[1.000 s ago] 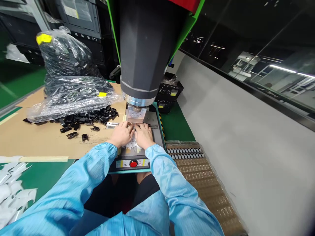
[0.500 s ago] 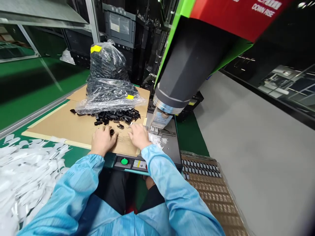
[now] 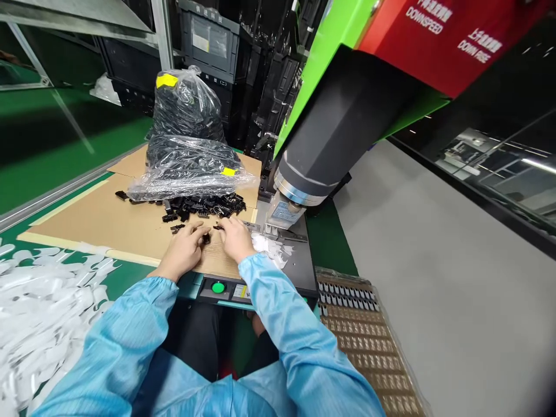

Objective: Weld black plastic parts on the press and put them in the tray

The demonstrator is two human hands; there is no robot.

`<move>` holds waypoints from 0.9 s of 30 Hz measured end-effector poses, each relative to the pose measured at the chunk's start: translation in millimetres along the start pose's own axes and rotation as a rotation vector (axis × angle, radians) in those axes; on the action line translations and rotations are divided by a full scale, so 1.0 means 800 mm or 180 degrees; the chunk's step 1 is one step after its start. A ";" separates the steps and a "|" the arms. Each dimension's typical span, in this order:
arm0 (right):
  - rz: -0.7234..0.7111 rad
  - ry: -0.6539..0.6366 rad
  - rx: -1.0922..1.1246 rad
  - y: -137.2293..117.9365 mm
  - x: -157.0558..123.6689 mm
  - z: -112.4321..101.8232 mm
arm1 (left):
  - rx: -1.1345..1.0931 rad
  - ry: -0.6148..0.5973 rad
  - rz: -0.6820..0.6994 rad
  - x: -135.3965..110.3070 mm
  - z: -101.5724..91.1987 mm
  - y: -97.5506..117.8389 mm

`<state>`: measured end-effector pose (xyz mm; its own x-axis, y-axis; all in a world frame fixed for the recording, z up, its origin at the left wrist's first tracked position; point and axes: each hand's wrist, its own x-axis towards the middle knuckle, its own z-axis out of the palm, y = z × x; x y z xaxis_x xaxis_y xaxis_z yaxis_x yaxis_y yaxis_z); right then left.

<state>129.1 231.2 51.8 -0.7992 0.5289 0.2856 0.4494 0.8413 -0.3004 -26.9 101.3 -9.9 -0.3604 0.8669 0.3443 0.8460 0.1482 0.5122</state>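
Note:
My left hand (image 3: 186, 248) and my right hand (image 3: 234, 237) rest close together on the brown cardboard sheet (image 3: 99, 223), in front of a loose pile of small black plastic parts (image 3: 200, 204). A single small black part (image 3: 206, 237) lies between the fingertips, and my left fingers pinch it. My right fingers curl down beside it, and what they hold is hidden. Some white flat pieces (image 3: 271, 248) lie just right of my right hand on the machine's base plate (image 3: 304, 263). Both sleeves are light blue.
The dark press head (image 3: 321, 150) with its small horn block (image 3: 284, 214) hangs over the base plate. Two clear bags of black parts (image 3: 186, 156) sit behind the pile. A green button (image 3: 218, 286) is on the front panel, a parts tray (image 3: 365, 341) at right, and white pieces (image 3: 39, 313) at left.
Both hands left the fixture under the press head and went left onto the cardboard by the black parts. They have since drawn closer together, and my view turned left.

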 end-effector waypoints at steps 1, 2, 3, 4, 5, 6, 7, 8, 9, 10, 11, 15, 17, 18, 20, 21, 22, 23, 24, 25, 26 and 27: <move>0.0030 0.0173 0.0212 0.009 -0.014 -0.008 | -0.0020 0.0092 -0.0162 0.000 -0.003 0.003; 0.0072 0.0350 0.0428 0.019 -0.029 -0.017 | -0.0024 0.0169 -0.0353 -0.001 -0.006 0.007; 0.0122 0.0526 0.0629 0.032 -0.046 -0.026 | -0.0005 0.0231 -0.0549 -0.001 -0.009 0.012; 0.0198 0.0696 0.0799 0.046 -0.062 -0.034 | 0.0037 0.0268 -0.0716 -0.002 -0.011 0.016; 0.0311 0.0852 0.0921 0.061 -0.079 -0.041 | 0.0094 0.0274 -0.0831 -0.002 -0.011 0.019; 0.0457 0.0991 0.0991 0.076 -0.095 -0.047 | 0.0171 0.0250 -0.0883 -0.003 -0.011 0.022; 0.0630 0.1108 0.1006 0.091 -0.109 -0.053 | 0.0273 0.0184 -0.0858 -0.005 -0.009 0.024; 0.0814 0.1197 0.0970 0.106 -0.122 -0.058 | 0.0397 0.0101 -0.0781 -0.006 -0.006 0.026; 0.0989 0.1256 0.0899 0.119 -0.132 -0.061 | 0.0522 0.0022 -0.0676 -0.007 -0.003 0.027; 0.1137 0.1281 0.0810 0.130 -0.139 -0.064 | 0.0628 -0.0046 -0.0567 -0.008 -0.001 0.027; 0.1251 0.1280 0.0717 0.140 -0.143 -0.066 | 0.0695 -0.0087 -0.0473 -0.009 0.002 0.028; 0.1381 0.1136 0.0469 0.158 -0.136 -0.065 | 0.0458 0.0026 -0.0414 0.001 0.007 0.051; 0.1341 0.1063 0.0338 0.158 -0.126 -0.062 | 0.0175 0.0110 -0.0429 0.016 0.011 0.077; 0.1313 0.1022 0.0244 0.157 -0.122 -0.060 | 0.0038 0.0115 -0.0397 0.025 0.015 0.093; 0.1252 0.0912 -0.0006 0.152 -0.116 -0.057 | -0.0168 0.0074 -0.0252 0.048 0.027 0.126; 0.1230 0.0841 -0.0149 0.149 -0.115 -0.056 | -0.0218 0.0057 -0.0151 0.059 0.035 0.142; 0.1213 0.0767 -0.0295 0.145 -0.115 -0.057 | -0.0230 0.0049 -0.0039 0.071 0.044 0.157; 0.1203 0.0699 -0.0433 0.142 -0.116 -0.057 | -0.0207 0.0043 0.0062 0.080 0.054 0.169; 0.1200 0.0639 -0.0556 0.138 -0.117 -0.059 | -0.0151 0.0031 0.0147 0.089 0.063 0.178; 0.1198 0.0586 -0.0659 0.135 -0.118 -0.061 | -0.0072 0.0004 0.0214 0.096 0.072 0.185; 0.1199 0.0541 -0.0742 0.132 -0.120 -0.064 | 0.0018 -0.0037 0.0263 0.101 0.080 0.190; 0.1197 0.0494 -0.0802 0.129 -0.121 -0.066 | 0.0104 -0.0091 0.0301 0.104 0.086 0.192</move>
<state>274.1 273.1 41.3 -0.5023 0.7961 0.3376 0.7940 0.5792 -0.1845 100.3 228.9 43.1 -0.2673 0.8910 0.3669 0.8883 0.0802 0.4523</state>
